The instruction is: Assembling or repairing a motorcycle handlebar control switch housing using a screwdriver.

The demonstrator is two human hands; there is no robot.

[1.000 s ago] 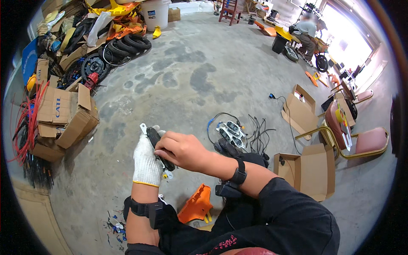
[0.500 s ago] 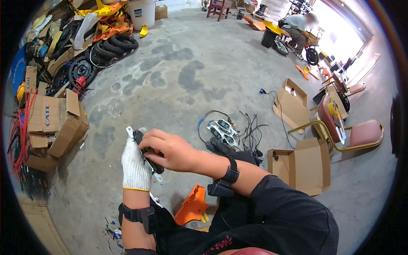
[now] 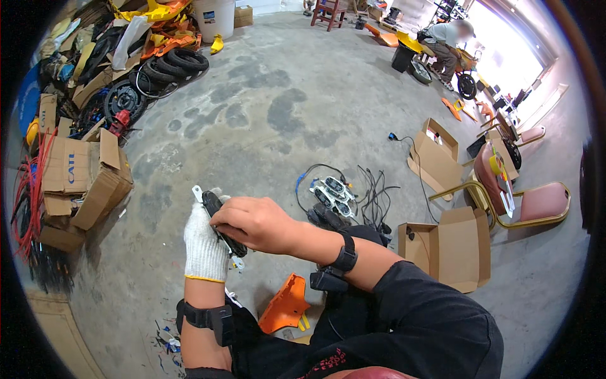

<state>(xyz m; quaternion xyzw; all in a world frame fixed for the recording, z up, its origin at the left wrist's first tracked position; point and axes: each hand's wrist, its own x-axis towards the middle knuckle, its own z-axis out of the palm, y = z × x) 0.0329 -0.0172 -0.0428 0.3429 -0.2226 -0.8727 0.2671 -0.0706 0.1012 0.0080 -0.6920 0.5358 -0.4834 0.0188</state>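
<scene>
In my gloved left hand (image 3: 205,246) lies a long, black, rounded part (image 3: 213,201) with pale metal tabs at its ends. The white knit glove wraps the part's left side, and its fingers are mostly hidden behind the part. My bare right hand (image 3: 255,221) comes across from the right, its curled fingertips pressed on the black part's face. Whether those fingertips pinch something small cannot be seen. Beyond my knee, several oval black units with white rims (image 3: 332,194) rest on the floor, with a blue-and-black cable beside them.
An orange plastic panel (image 3: 285,304) lies between my legs. Black cables (image 3: 377,196) trail on the concrete near an open cardboard box (image 3: 464,249) and a pink chair (image 3: 543,201). Tires (image 3: 183,65), cartons (image 3: 85,180) and red wires crowd the left. A person (image 3: 445,41) crouches far right.
My right hand has shifted slightly, its fingers drawn lower and closer together on the black part. The left hand still holds the part, tilted a little differently. The view has moved slightly.
</scene>
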